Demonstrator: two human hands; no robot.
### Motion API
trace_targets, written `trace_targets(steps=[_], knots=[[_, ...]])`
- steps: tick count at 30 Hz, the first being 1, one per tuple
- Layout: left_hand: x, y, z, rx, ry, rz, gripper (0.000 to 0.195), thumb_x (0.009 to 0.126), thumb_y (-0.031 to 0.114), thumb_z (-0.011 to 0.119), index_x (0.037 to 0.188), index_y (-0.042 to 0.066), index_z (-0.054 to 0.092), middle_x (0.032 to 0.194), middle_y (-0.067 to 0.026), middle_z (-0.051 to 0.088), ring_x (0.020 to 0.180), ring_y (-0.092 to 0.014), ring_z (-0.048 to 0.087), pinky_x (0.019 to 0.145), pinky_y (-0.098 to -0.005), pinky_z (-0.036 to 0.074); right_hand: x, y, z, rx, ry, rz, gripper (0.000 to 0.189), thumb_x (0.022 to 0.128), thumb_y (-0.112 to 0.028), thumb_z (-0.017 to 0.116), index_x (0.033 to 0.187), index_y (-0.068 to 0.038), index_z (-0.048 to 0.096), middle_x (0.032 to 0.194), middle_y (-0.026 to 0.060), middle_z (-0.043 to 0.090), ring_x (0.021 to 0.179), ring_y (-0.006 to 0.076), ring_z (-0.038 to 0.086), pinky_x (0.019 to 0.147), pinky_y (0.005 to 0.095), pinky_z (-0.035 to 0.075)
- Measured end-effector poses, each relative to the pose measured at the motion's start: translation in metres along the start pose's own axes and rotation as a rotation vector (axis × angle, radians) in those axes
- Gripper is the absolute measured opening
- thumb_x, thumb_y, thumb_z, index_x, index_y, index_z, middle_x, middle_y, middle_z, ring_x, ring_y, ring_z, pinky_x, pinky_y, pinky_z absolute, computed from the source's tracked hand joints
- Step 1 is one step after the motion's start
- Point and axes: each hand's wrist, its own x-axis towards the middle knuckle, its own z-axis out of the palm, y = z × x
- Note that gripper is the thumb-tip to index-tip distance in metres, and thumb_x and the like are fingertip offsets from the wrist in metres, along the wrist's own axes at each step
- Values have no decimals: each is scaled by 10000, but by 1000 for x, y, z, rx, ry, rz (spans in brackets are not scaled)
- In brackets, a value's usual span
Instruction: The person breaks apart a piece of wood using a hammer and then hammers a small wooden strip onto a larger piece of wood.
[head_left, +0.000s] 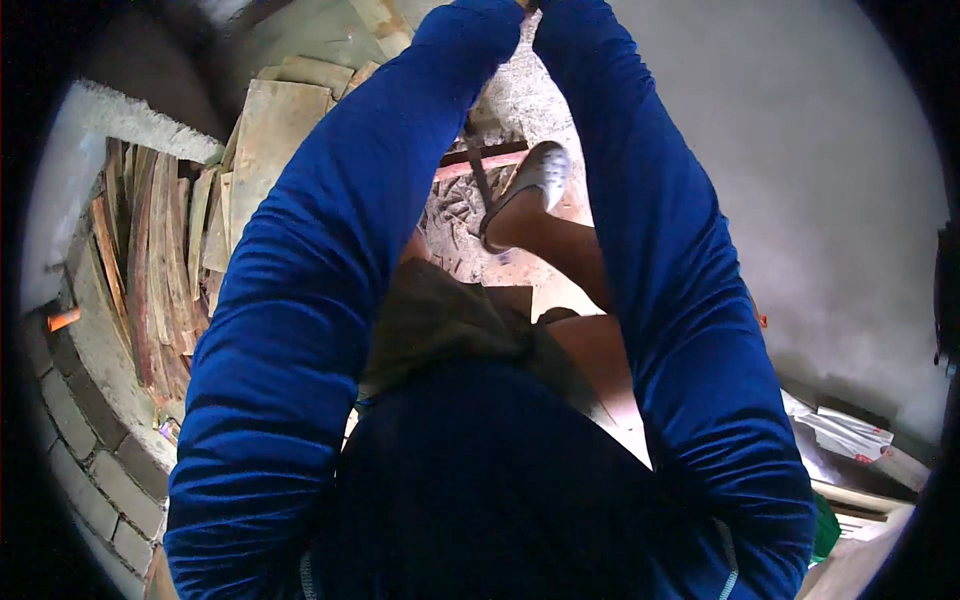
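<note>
Both my hands are out of view past the top edge, where the two blue sleeves come close together. The left sleeve (315, 225) and the right sleeve (652, 210) stretch away from me. A thin yellowish sliver shows between the cuffs, too small to name. Between my arms, a light perforated clog (553, 169) is on one foot, on a dusty floor (555, 274). Beside the clog lies a wooden strip (487, 163) with a reddish face, and a narrow dark bar (478, 176) crosses it. Wood scraps (457, 206) litter the floor there.
Long weathered boards (161, 247) and a wide plank (274, 142) are stacked at the left. Behind them are a rough concrete edge (150, 124) and a block wall (94, 465). A plain grey wall (787, 150) rises at right, with a white plastic bag (851, 435) below.
</note>
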Motion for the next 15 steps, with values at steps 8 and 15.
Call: trace_targets(steps=[8,15], knots=[[20,-9,-25,64,135,-30,359,914,276,467,863,4,695,836,-262,653,800,-441,642,689,-491,483,12,20,43,-199,-15,-305,291,967,-251,498,842,-24,630,755,222,654,691,385,628,625,470,464],[10,14,-14,-118,56,4,340,906,236,475,951,-4,712,855,-253,680,811,-396,682,694,-435,507,3,26,16,-235,-19,-299,203,943,-189,521,859,-29,614,751,215,646,706,385,638,626,462,478]])
